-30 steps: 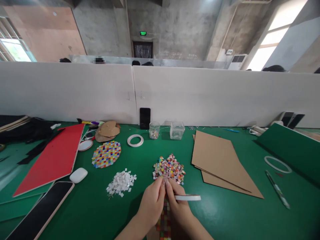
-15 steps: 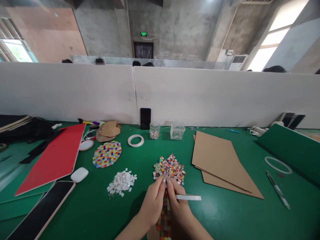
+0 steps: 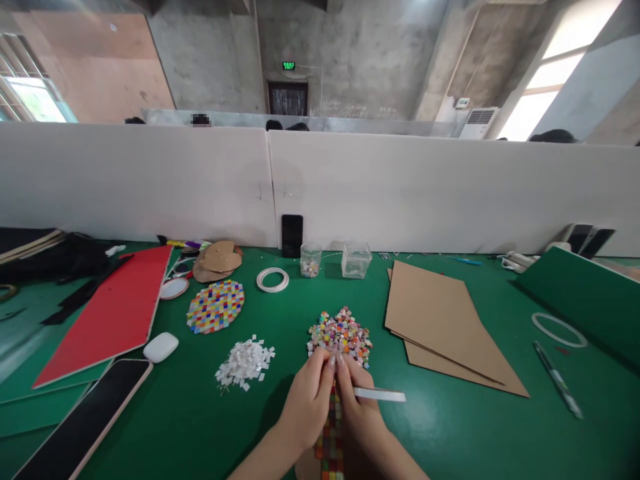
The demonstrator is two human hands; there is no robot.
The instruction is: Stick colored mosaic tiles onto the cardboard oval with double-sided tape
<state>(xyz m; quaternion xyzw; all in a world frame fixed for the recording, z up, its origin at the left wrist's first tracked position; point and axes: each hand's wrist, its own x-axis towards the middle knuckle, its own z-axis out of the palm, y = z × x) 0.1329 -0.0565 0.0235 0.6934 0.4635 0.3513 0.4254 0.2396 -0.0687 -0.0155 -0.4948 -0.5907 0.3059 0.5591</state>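
Observation:
My left hand [image 3: 306, 393] and my right hand [image 3: 359, 398] meet fingertip to fingertip, both closed in a pinch. Whatever lies between the tips is too small to make out. A flat silvery tool [image 3: 381, 395], probably tweezers, juts rightward from my right hand; its other end is hidden. Below the hands a strip of coloured mosaic tiles [image 3: 330, 445] runs toward me on a brown board [image 3: 304, 463], partly covered by my hands and wrists. Just beyond the fingertips is a heap of small multicoloured tiles [image 3: 343, 333]. Left of my left hand lies a pile of white tiles [image 3: 245, 363].
An oval tile mosaic [image 3: 216, 307], a tape roll [image 3: 273, 280], a clear cup [image 3: 311, 260] and a clear box [image 3: 356, 260] stand farther back. Cardboard sheets [image 3: 440, 313] and a pen [image 3: 557, 380] lie right. Left are a red board [image 3: 110, 307] and a phone [image 3: 90, 420].
Both hands stay pinched together in nearly the same spot, with only a slight shift of the fingers. The whole view has moved a little.

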